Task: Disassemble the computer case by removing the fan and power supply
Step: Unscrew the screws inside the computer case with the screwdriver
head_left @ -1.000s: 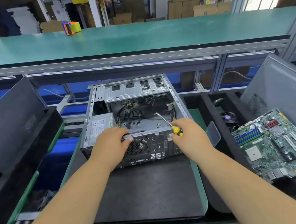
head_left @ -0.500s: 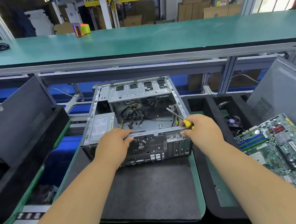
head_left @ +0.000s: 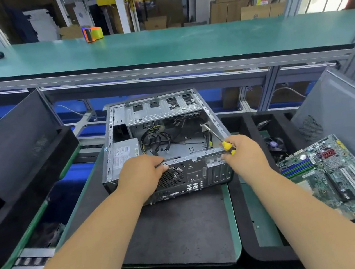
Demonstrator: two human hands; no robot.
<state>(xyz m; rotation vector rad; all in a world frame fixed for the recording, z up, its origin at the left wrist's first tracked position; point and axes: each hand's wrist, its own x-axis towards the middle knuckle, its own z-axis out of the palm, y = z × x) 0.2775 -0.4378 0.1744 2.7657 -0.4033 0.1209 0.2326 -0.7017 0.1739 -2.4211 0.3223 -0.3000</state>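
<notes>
Our left grip [head_left: 142, 174] curls over the computer case [head_left: 164, 145] rear edge; our right grip [head_left: 244, 154] clasps the screwdriver [head_left: 219, 138].

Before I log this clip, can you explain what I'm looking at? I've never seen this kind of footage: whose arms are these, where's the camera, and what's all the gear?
There is no robot here: a person works with bare hands, and the single camera sits on their head, looking forward and down, so the arms reach in from the bottom.

In the middle lies an open computer case on a dark mat. Inside you can see the power supply at the left and loose black cables. The round fan grille faces the person.

The left hand grips the case's near top edge over that grille. The right hand holds a yellow-handled screwdriver, its shaft pointing into the case.

To the right a removed motherboard rests in a tray. Grey side panels lean on either side, and a green bench runs behind.
</notes>
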